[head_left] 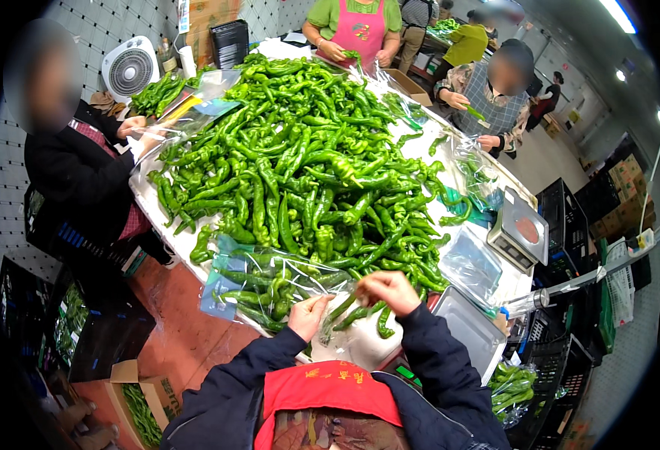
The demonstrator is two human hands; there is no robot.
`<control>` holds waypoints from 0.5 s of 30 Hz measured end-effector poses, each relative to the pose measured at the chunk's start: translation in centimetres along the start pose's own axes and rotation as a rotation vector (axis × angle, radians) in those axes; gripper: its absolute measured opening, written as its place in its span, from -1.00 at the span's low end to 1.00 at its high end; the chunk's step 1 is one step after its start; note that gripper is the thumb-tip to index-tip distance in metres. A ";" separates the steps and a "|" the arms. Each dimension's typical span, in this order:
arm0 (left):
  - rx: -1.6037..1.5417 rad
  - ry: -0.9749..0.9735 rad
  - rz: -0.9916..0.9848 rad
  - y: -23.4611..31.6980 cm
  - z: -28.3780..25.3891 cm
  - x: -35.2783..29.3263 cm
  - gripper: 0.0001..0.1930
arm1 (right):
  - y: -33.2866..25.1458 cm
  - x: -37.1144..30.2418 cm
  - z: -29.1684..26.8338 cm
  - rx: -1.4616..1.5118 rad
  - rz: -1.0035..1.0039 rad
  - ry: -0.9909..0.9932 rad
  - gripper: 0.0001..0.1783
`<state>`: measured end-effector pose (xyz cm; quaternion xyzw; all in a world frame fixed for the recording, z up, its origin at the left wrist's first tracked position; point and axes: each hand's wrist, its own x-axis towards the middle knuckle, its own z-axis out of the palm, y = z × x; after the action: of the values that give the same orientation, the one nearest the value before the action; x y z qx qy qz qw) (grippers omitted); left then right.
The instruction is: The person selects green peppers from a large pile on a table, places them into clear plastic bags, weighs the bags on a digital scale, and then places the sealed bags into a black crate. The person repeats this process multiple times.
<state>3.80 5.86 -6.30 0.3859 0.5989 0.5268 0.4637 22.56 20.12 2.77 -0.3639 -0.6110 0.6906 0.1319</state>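
Note:
A clear plastic bag (300,265) with blue printed edges lies at the table's near edge, several long green peppers (276,289) inside it. My left hand (309,316) is closed on the bag at its right-hand, mouth end. Just right of it, my right hand (391,291) has its fingers curled down at the tip of a green pepper (342,307) by the bag's mouth; the fingertips are partly hidden. Loose peppers (384,322) lie on the white tabletop beneath my right hand. Beyond both hands rises a large heap of green peppers (300,165).
A digital scale (521,229) and flat plastic bags (468,262) lie at the right, near a metal tray (468,334). Co-workers stand left, far and right; one right-hand person holds a pepper (475,112). Black crates (566,229) stack at right. A pepper-filled carton (144,412) stands on the floor.

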 end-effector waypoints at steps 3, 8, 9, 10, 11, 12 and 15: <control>0.027 -0.049 -0.161 -0.4 -0.3 0.7 -0.70 | -1.6 4.8 -3.4 -0.631 -0.478 0.533 -0.75; 0.008 -0.119 -0.190 1.1 -0.4 0.6 -0.68 | -5.2 14.2 -7.9 -1.258 -0.602 0.803 -0.45; -0.005 -0.118 -0.106 0.4 -0.3 0.6 -0.67 | -5.1 15.8 -8.8 -1.362 -0.556 0.810 -0.42; -0.022 -0.122 -0.021 0.1 -0.2 0.6 -0.66 | -4.6 17.0 -9.6 -1.485 -0.511 0.806 -0.39; -0.005 -0.131 -0.060 0.2 -0.2 0.5 -0.66 | -4.1 17.7 -10.4 -1.507 -0.501 0.786 -0.42; 0.012 -0.132 -0.102 1.4 -0.4 0.5 -0.65 | -4.2 17.8 -10.4 -1.436 -0.514 0.748 -0.44; -0.006 -0.127 -0.067 1.9 -0.4 0.4 -0.65 | -6.0 15.2 -10.0 -1.408 -0.611 0.630 -0.50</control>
<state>3.26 6.43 -4.49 0.3968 0.5793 0.4873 0.5192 16.96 38.42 3.35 -0.3554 -0.9068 -0.0540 0.2199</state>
